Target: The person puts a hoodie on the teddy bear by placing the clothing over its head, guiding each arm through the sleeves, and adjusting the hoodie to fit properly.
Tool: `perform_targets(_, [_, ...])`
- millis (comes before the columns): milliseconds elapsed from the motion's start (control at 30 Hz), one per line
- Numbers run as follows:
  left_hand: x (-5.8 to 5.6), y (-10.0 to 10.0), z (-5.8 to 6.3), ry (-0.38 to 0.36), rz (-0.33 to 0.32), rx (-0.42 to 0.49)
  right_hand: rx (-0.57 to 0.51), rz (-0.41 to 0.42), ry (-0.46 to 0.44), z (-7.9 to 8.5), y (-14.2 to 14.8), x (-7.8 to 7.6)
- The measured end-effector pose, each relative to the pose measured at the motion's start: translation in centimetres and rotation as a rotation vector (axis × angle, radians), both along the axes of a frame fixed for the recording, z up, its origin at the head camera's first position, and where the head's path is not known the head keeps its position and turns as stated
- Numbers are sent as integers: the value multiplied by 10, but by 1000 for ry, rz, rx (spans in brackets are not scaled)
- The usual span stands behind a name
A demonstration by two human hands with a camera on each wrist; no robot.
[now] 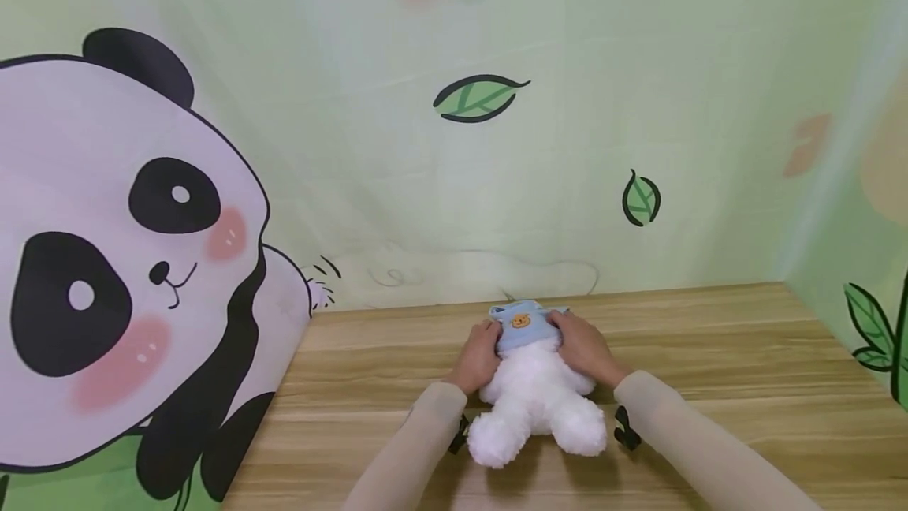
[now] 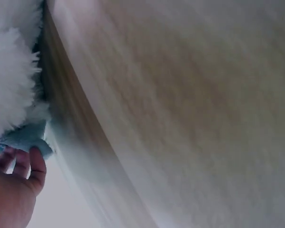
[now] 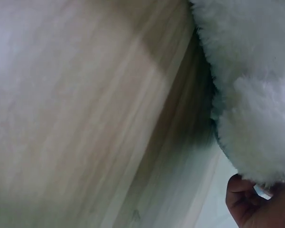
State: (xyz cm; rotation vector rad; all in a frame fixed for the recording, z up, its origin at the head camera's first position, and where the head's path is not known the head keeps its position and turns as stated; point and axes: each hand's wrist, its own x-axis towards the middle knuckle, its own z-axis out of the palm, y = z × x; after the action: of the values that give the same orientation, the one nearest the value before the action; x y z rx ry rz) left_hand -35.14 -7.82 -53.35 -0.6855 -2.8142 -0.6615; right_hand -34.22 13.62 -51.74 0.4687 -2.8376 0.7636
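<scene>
White plush [image 1: 537,389] laid lengthwise near-to-far | far-end blue cloth [image 1: 526,328] gripped left by left hand [image 1: 478,357], right by right hand [image 1: 587,348]

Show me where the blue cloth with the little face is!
In the head view, the blue cloth is below and just right of centre, at the far end of the white plush toy, between the left hand and right hand.
</scene>
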Motion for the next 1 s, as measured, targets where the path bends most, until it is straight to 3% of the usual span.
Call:
perform_targets(167, [-3,-3,-7,31,-42,84,-61,-12,14,-5,1,-1])
perform_targets(400, [-6,-8,-8,-50,-42,214,-196,14,-46,-7,5,-3])
perform_targets(633, [-1,-7,-5,-94,-52,166,-251,48,-71,-9,7,-5])
perform_targets(1000, [1,-1,-4,-80,-22,59,-126,89,-6,-13,9,-7])
